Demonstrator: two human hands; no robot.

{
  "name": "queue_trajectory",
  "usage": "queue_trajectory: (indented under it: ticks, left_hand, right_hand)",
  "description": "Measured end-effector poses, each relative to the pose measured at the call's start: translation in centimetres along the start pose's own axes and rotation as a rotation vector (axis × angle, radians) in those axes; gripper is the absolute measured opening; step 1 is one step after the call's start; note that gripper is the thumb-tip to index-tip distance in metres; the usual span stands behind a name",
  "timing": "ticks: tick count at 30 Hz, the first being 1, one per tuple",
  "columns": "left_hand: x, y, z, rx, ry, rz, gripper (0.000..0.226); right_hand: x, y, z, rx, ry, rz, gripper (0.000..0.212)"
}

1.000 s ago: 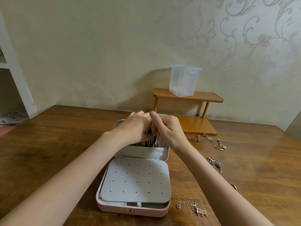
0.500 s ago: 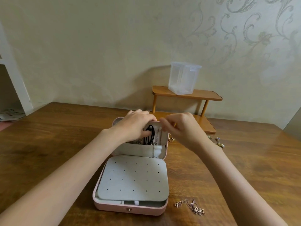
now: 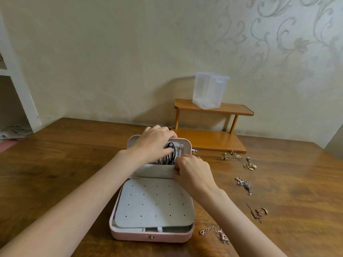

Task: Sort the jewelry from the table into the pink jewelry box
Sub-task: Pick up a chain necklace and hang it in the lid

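Since half a second before, the right hand [image 3: 193,173] had dropped from beside the lid's top edge to the right end of the grey pocket [image 3: 154,171] inside the upright lid, fingers curled tight there; whether they pinched the pocket's edge or the thin chain [image 3: 178,152] hanging just above, I could not tell. The left hand [image 3: 154,143] had stayed draped over the lid's top, fingers bent over the rim and the thumb pressed inside against the black cord [image 3: 171,152] hung on the hooks.

The pink jewelry box [image 3: 150,237] lay open on the wooden table [image 3: 65,164], its grey perforated pad [image 3: 154,203] covering the base. To the right of the box, loose pieces lay on the table: small gold earrings [image 3: 232,155], a cluster with pearls [image 3: 249,165], a rose-gold chain [image 3: 245,185], another thin chain [image 3: 257,213], and a lettered necklace [image 3: 218,235] near the box's front corner, partly hidden by the right forearm. Behind stood a small wooden shelf [image 3: 209,139] with a clear plastic container [image 3: 208,90] on its upper tier.
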State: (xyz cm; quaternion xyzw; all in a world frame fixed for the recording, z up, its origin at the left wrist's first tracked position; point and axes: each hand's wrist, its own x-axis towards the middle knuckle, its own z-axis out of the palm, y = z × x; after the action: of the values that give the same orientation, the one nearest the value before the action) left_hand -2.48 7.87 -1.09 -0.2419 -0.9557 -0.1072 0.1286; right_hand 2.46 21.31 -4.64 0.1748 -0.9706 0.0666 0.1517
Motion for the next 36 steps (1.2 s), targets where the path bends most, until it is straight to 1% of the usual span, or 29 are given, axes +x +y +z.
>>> queue_trajectory:
  ticks: [2, 4, 5, 7, 8, 9, 11, 14, 16, 19, 27, 29, 32, 34, 36]
  left_hand:
    - [-0.1, -0.1, -0.1, -0.004, -0.006, 0.005, 0.038]
    - [-0.2, 0.0, -0.1, -0.010, -0.007, 0.007, 0.038]
    - [-0.2, 0.0, -0.2, -0.015, -0.005, 0.006, 0.038]
    - [-0.2, 0.0, -0.2, -0.023, 0.000, 0.010, 0.038]
    - [-0.2, -0.1, -0.2, -0.027, 0.000, 0.016, 0.038]
    - [-0.1, -0.2, -0.2, -0.031, 0.001, 0.020, 0.037]
    - [-0.1, -0.3, -0.1, -0.038, 0.005, 0.021, 0.036]
    - [0.1, -0.4, 0.0, -0.036, -0.002, 0.019, 0.036]
    - [0.1, -0.4, 0.1, -0.030, -0.008, 0.011, 0.037]
    - [0.2, -0.4, 0.3, -0.031, -0.009, 0.008, 0.035]
    - [0.4, -0.3, 0.4, -0.017, -0.009, -0.009, 0.036]
    - [0.7, -0.3, 0.9, 0.014, -0.041, -0.027, 0.037]
    - [1.2, -0.5, 2.4, 0.035, -0.135, -0.074, 0.037]
    - [1.4, -0.6, 3.7, 0.023, -0.209, -0.109, 0.035]
    - [1.6, -0.8, 4.6, -0.001, -0.276, -0.149, 0.033]
  right_hand:
    - [0.6, 0.6, -0.8, 0.045, 0.123, 0.002, 0.007]
    - [1.3, 1.4, -1.5, -0.012, 0.275, -0.043, 0.014]
    - [1.4, 1.6, -1.9, -0.032, 0.302, -0.077, 0.020]
    - [1.5, 1.8, -2.3, -0.097, 0.249, -0.142, 0.030]
    - [1.5, 1.9, -2.0, -0.129, 0.234, -0.167, 0.031]
    - [1.3, 2.0, -1.7, -0.135, 0.194, -0.184, 0.027]
    - [1.3, 2.3, -1.5, -0.128, 0.137, -0.195, 0.010]
    - [1.4, 2.8, -1.5, -0.051, 0.089, -0.145, 0.021]
    - [1.6, 2.7, -1.6, -0.035, 0.059, -0.109, 0.023]
    - [1.5, 2.5, -1.4, -0.025, -0.034, -0.123, 0.024]
    - [1.7, 2.7, -1.7, 0.048, -0.040, -0.109, 0.017]
    - [1.8, 3.0, -2.4, 0.100, -0.075, -0.102, 0.015]
    - [1.6, 4.2, -3.4, 0.152, -0.226, -0.075, 0.013]
    - [1.1, 5.5, -4.1, 0.148, -0.305, -0.021, 0.012]
    - [0.6, 7.4, -4.6, 0.134, -0.278, 0.054, 0.010]
